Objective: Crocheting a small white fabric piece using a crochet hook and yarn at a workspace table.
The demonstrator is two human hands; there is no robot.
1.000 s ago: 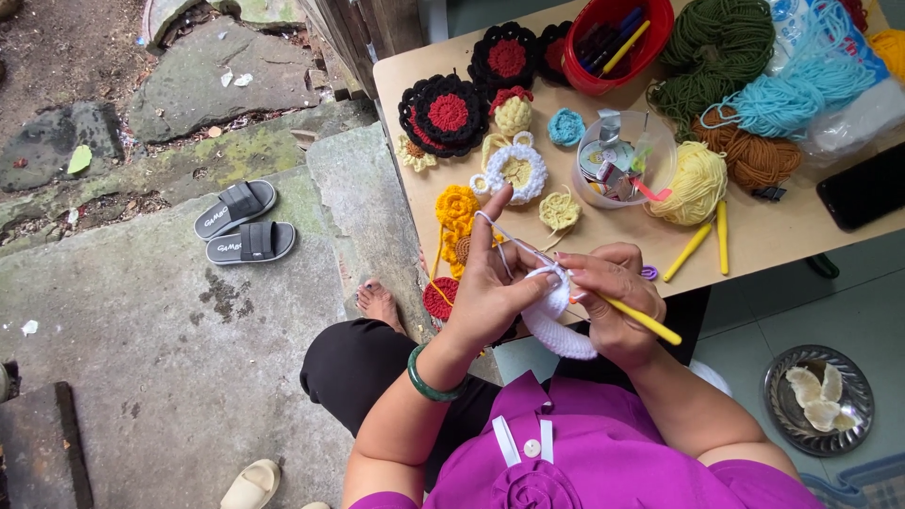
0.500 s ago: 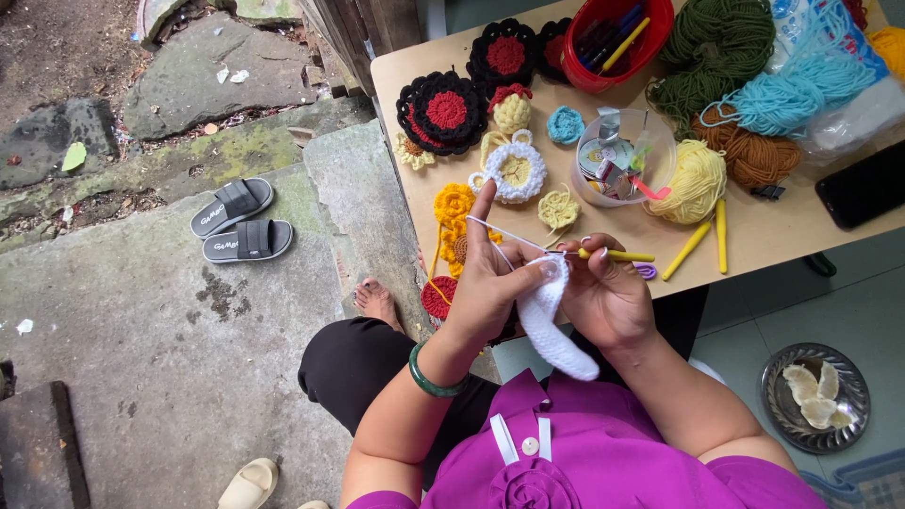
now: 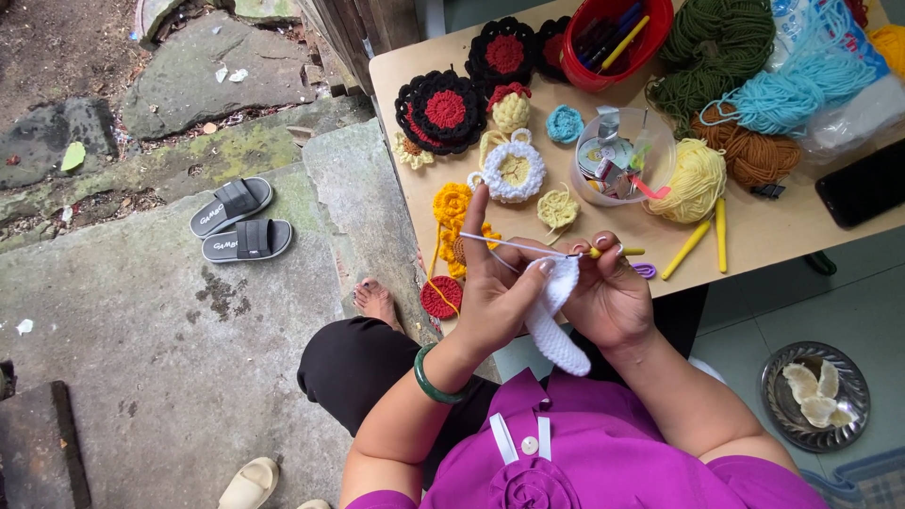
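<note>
My left hand point(image 3: 498, 300) pinches a white crocheted piece point(image 3: 554, 316) that hangs down toward my lap, with a strand of white yarn point(image 3: 514, 246) stretched over its raised index finger. My right hand point(image 3: 611, 297) grips a yellow-handled crochet hook point(image 3: 617, 252) whose tip is at the top edge of the white piece. Both hands are over the near edge of a tan table point(image 3: 782, 226).
On the table lie black-and-red crocheted rounds point(image 3: 440, 111), yellow flowers point(image 3: 452, 203), a white-and-yellow ring point(image 3: 514, 171), a clear tub point(image 3: 622, 155), a red bowl of hooks point(image 3: 615, 40), several yarn skeins point(image 3: 716, 57), yellow hooks point(image 3: 702, 236) and a black phone point(image 3: 863, 186). Grey sandals point(image 3: 236, 221) and a metal plate point(image 3: 815, 396) sit on the ground.
The hook's handle has swung from pointing down-right at my lap to pointing right along the table edge, and the white piece now hangs lower from my left hand.
</note>
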